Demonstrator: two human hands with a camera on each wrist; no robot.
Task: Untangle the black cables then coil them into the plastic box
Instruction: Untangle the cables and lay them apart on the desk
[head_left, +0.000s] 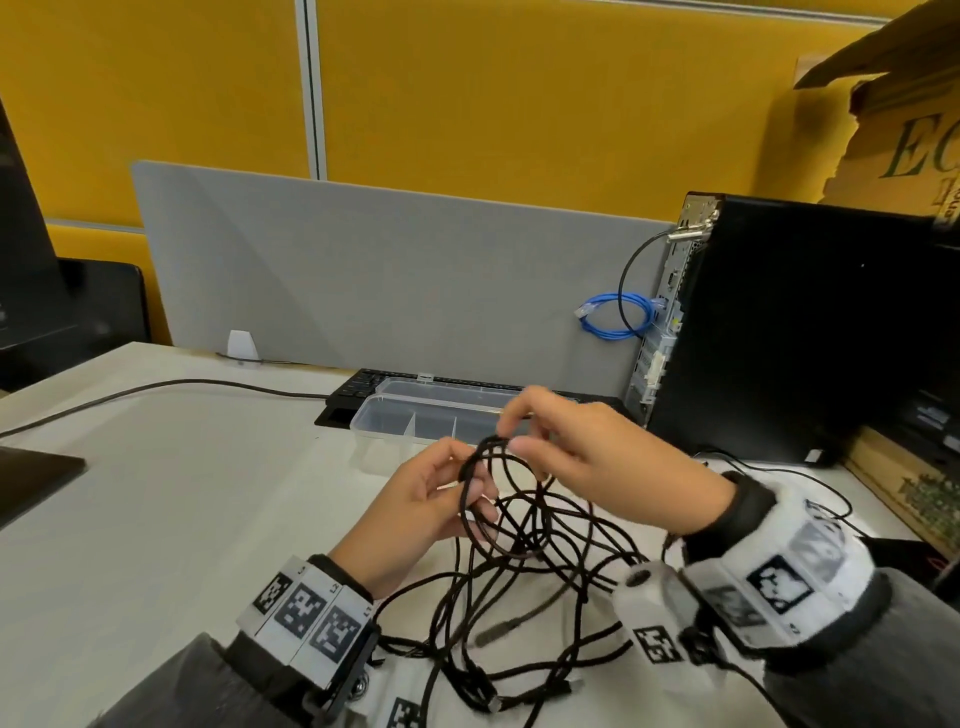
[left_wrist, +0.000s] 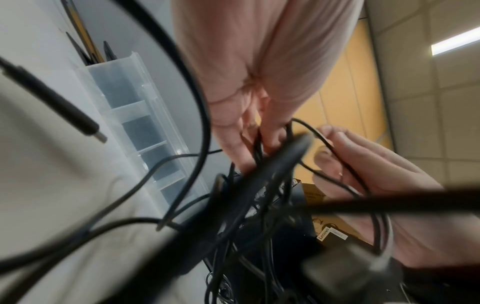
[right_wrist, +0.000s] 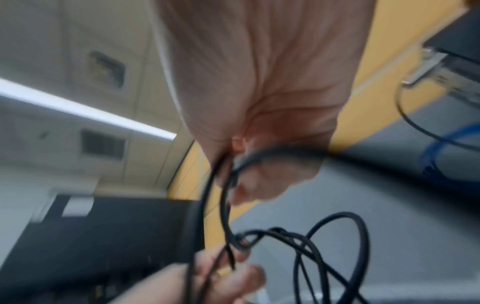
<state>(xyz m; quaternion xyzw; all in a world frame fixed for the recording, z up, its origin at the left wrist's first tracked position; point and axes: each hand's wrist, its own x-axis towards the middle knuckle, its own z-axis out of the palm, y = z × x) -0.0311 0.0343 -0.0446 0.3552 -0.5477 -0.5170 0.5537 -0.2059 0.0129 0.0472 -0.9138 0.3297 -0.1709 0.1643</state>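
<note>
A tangle of black cables (head_left: 524, 566) hangs from both hands above the white desk (head_left: 171, 493), its lower loops and plugs lying on the desk near me. My left hand (head_left: 431, 499) grips a bunch of loops between curled fingers. My right hand (head_left: 566, 447) pinches a strand at the top of the bunch, just right of the left. In the left wrist view the cables (left_wrist: 259, 185) run between the left fingers (left_wrist: 233, 144), and the right hand (left_wrist: 363, 174) holds strands too. The clear plastic box (head_left: 415, 421) stands open behind the hands, its compartments holding nothing.
A black keyboard (head_left: 363, 387) lies behind the box, against a grey divider (head_left: 363, 270). A black computer tower (head_left: 779, 332) stands at the right with a blue cable (head_left: 618, 317) coiled at its back. Cardboard boxes (head_left: 904, 488) sit at the far right. Another black cable (head_left: 156, 389) crosses the desk at left.
</note>
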